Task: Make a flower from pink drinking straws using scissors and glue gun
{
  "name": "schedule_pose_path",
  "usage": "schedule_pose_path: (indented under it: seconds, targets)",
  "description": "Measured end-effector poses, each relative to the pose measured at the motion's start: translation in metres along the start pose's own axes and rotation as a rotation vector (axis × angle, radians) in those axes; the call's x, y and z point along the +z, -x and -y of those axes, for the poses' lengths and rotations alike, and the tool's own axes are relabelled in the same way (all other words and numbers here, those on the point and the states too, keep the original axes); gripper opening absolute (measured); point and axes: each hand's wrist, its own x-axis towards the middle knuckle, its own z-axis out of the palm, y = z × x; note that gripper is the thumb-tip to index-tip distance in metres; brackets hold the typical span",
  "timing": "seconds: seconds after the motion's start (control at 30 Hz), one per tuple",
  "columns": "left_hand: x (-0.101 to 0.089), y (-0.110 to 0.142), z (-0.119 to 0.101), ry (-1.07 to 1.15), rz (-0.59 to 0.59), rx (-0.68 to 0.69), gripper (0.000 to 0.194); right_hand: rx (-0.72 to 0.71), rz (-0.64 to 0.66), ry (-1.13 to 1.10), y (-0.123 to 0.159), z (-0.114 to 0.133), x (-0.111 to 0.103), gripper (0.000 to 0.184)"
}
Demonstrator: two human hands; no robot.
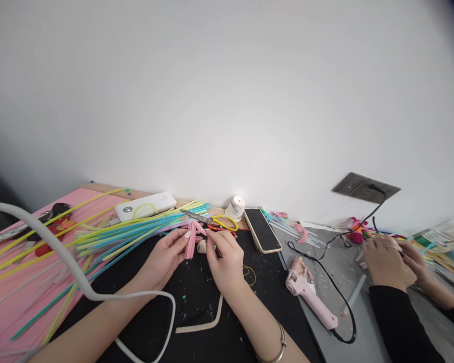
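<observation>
My left hand (pixel 170 256) is closed in a pinch on a folded bundle of pink pipe cleaners (pixel 190 242), held above the black mat. The fingers of my right hand (pixel 227 254) are closed at the bundle's right side, pinching a bent pink strand near its top. Something dark shows between those right fingers, too small to make out. A small beige round piece (pixel 202 246) sits between the two hands, and I cannot tell what supports it. Just behind the hands lie scissors (pixel 223 222) with yellow and red handles.
Loose pastel pipe cleaners (pixel 136 234) spread leftward over pink sheets. A white cable (pixel 79 280) loops across my left forearm. Behind stand a power bank (pixel 147 206) and paper cup (pixel 236 206); a phone (pixel 264 231) and pink glue gun (pixel 312 297) lie right. A co-worker's hands (pixel 388 262) work far right.
</observation>
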Motion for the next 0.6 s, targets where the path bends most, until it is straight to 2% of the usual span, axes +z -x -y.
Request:
schedule_pose_path:
  seconds: [0.33,0.6]
  targets:
    - [0.002,0.0017,-0.001,-0.075,-0.013,0.08,0.026,0.014,0.037,0.003,0.0047,0.0015,0.0037,0.027]
    - [-0.0024,-0.0017,0.0015,-0.094,-0.029,0.125,0.027,0.028,0.202,-0.052,0.0049,0.0053,0.0013,0.031]
